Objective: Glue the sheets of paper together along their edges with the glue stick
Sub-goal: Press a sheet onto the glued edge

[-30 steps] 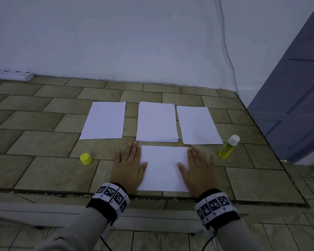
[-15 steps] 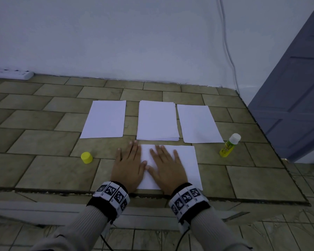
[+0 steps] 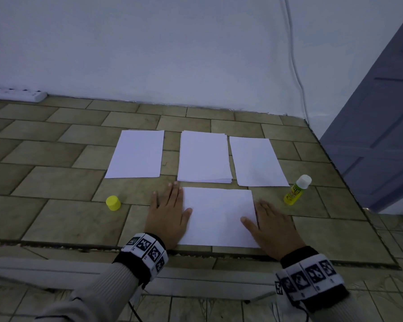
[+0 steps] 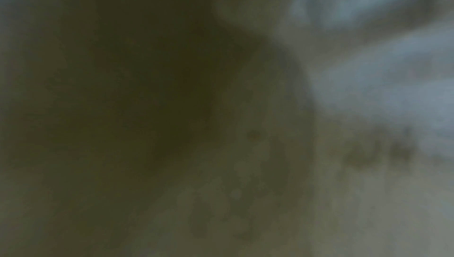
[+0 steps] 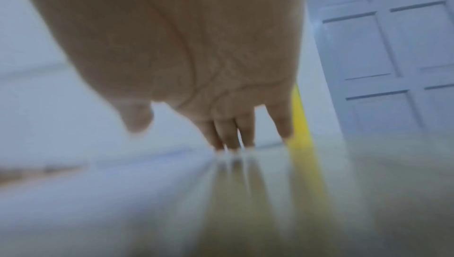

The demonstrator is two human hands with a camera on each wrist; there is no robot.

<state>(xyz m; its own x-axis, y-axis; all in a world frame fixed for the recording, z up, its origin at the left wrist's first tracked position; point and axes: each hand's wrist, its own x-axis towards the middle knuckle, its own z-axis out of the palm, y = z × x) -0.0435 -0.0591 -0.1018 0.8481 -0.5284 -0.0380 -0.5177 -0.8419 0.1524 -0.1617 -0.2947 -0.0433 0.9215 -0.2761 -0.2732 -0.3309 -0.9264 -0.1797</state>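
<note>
Tiled countertop (image 3: 56, 182) under a plain white wall was the setup, with both hands lying flat and holding nothing: the left hand (image 3: 166, 217) pressed the left edge of the near sheet (image 3: 219, 217) and the right hand (image 3: 273, 228) its right edge. My worry was that uneven pressure could skew or crease the sheet before the glue grabbed. The uncapped glue stick (image 3: 297, 190) stood just past the right hand's fingertips, easy to knock over, its yellow cap (image 3: 113, 202) sat left of the left hand, and two single sheets (image 3: 136, 154) flanked a paper stack (image 3: 204, 156) beyond both hands, none of them blocking anything.

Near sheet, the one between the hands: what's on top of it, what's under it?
On the near sheet: the left hand thumb at its left edge and the right hand thumb at its right edge, both hands flat. Tiled surface shows around it; whether another sheet lies underneath is covered.
</note>
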